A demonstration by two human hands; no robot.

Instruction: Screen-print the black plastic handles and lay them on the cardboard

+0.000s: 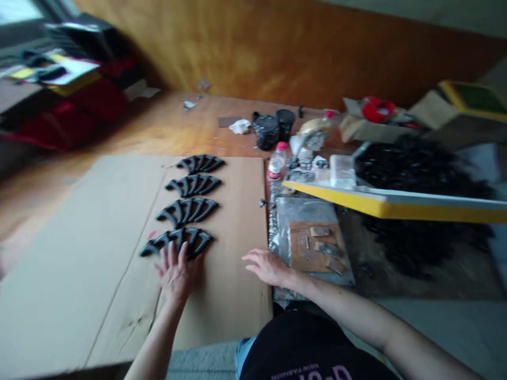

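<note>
- Head view: four groups of curved black parts lie in a column, near to far, on a cardboard sheet covering the near part of the counter.
- Left hand: fingers spread and open, at the near edge of the nearest group; whether they press on it cannot be told.
- Right hand: fingers extended, loosely open, holding nothing, above the right edge of the cardboard sheet; contact cannot be confirmed.
- Just right of the cardboard sheet: a clear bottle with a red cap, and nearer, a small brown board bearing small flat pieces.
- Farther right: a large black heap, partly hidden by a yellow-edged panel.
- Far side: two dark containers side by side; to their right, an open box with a red roll.
- Far left: stacked items, blurred.
</note>
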